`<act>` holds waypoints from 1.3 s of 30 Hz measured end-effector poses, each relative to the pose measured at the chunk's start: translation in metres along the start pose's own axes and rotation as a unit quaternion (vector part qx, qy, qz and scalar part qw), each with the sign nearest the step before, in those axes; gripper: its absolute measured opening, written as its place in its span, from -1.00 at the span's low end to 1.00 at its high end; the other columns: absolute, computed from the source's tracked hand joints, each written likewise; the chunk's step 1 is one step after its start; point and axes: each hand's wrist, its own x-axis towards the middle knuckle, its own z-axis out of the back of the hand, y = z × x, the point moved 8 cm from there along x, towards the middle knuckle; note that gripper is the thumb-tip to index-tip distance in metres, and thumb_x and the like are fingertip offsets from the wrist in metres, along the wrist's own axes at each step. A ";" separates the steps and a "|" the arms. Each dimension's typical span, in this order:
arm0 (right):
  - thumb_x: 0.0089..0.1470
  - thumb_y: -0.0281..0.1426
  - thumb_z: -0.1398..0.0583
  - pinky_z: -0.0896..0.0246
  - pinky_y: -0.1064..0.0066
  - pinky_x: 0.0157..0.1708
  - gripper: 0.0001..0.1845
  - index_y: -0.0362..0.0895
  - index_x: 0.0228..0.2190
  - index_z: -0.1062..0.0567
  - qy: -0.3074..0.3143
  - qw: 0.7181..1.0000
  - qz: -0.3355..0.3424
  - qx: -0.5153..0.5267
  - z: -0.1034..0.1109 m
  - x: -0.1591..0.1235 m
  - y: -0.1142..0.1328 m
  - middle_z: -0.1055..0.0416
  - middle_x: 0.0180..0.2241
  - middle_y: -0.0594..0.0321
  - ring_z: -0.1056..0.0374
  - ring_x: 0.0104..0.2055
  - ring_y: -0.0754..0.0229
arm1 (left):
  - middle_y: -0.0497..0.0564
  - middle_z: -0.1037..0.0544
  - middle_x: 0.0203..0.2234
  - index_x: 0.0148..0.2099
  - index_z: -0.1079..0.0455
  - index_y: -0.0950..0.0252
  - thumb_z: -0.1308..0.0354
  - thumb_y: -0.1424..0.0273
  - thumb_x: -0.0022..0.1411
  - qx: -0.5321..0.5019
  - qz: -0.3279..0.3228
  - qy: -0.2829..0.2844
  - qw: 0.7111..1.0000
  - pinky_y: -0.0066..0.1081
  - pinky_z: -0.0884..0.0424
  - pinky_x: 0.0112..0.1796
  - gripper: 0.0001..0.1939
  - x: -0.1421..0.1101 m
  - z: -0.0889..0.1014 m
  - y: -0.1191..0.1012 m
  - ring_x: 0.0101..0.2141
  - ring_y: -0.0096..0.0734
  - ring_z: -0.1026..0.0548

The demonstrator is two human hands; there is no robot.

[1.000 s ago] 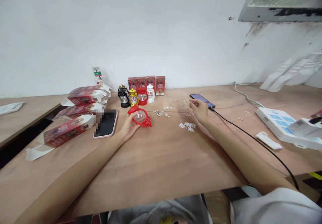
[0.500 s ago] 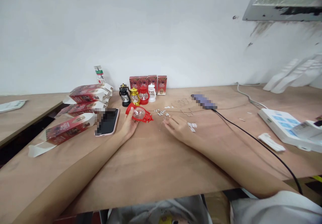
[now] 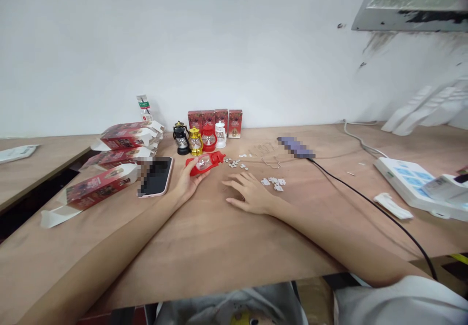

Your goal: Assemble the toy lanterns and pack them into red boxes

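Setting: pale wall (image 3: 109, 47), scuffed at right, behind a brown worktop (image 3: 204, 247).

Item: red lantern (image 3: 204, 162), one, clear-sided; in the left hand (image 3: 188, 182), tilted onto its side, cap towards the right hand. Fingers and thumb close around the base end, apparently to steady it and leave the cap end free.

Right hand (image 3: 252, 193): fingers spread, thumb apart, low over the worktop, near the lantern but not touching it. Whether a thin strand lies at its fingertips cannot be told.

Small round pieces (image 3: 242, 166): just beyond the right fingers, loosely grouped, presumably for easy picking.

White flat pieces (image 3: 278, 187): small cluster just right of the right hand; likely sorted by kind.

Thin wire pieces (image 3: 271, 163): beyond the right hand, laid out separately, perhaps against tangling.

Standing lanterns (image 3: 196, 142): black, gold, red, white; beyond the left hand, before upright red boxes (image 3: 234, 123), as if displayed.

Pink-edged phone (image 3: 156, 179): left of the left hand.

Open cartons (image 3: 98, 186): farther left, piled.
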 end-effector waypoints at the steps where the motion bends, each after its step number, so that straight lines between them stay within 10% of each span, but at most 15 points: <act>1: 0.17 -0.18 -0.07 -0.16 0.03 -0.02 -0.58 -0.11 -0.01 -0.39 0.025 0.999 -0.015 0.023 -0.004 0.000 -0.003 -0.41 -0.04 0.02 -0.28 -0.02 -0.04 | -0.03 -0.56 -0.23 -0.29 -0.45 0.25 -0.27 0.41 -0.01 0.003 -0.003 0.005 1.000 -0.32 -0.46 -0.14 -0.83 0.000 -0.001 -0.001 -0.10 -0.27 -0.47; 11: 0.00 -0.12 -0.25 -0.09 0.06 0.15 -0.39 -0.03 0.07 -0.34 0.136 0.954 0.024 0.265 -0.011 -0.003 -0.011 -0.35 0.07 0.09 -0.21 0.15 0.04 | -0.01 -0.55 -0.20 -0.29 -0.44 0.25 -0.29 0.40 -0.04 0.015 -0.012 0.007 1.000 -0.29 -0.46 -0.13 -0.81 -0.001 -0.003 -0.002 -0.04 -0.21 -0.45; 24: 0.07 -0.25 -0.20 -0.27 0.06 0.02 -0.52 -0.04 0.03 -0.29 -0.206 0.965 -0.087 0.135 0.029 -0.009 -0.029 -0.36 -0.05 0.05 -0.31 0.04 0.02 | -0.01 -0.54 -0.38 -0.33 -0.37 0.32 -0.41 0.45 -0.23 0.098 -0.026 0.054 0.993 -0.22 -0.47 -0.16 -0.64 -0.004 -0.008 0.001 -0.20 -0.23 -0.51; 39: 0.03 -0.17 -0.24 -0.30 0.08 0.04 -0.47 -0.02 0.03 -0.31 -0.169 0.964 -0.098 0.181 0.014 -0.007 -0.036 -0.42 0.00 0.12 -0.36 0.05 0.03 | -0.03 -0.49 -0.35 -0.31 -0.40 0.31 -0.42 0.45 -0.26 0.171 -0.012 0.109 0.979 -0.34 -0.48 -0.27 -0.61 -0.014 -0.017 0.004 -0.28 -0.34 -0.48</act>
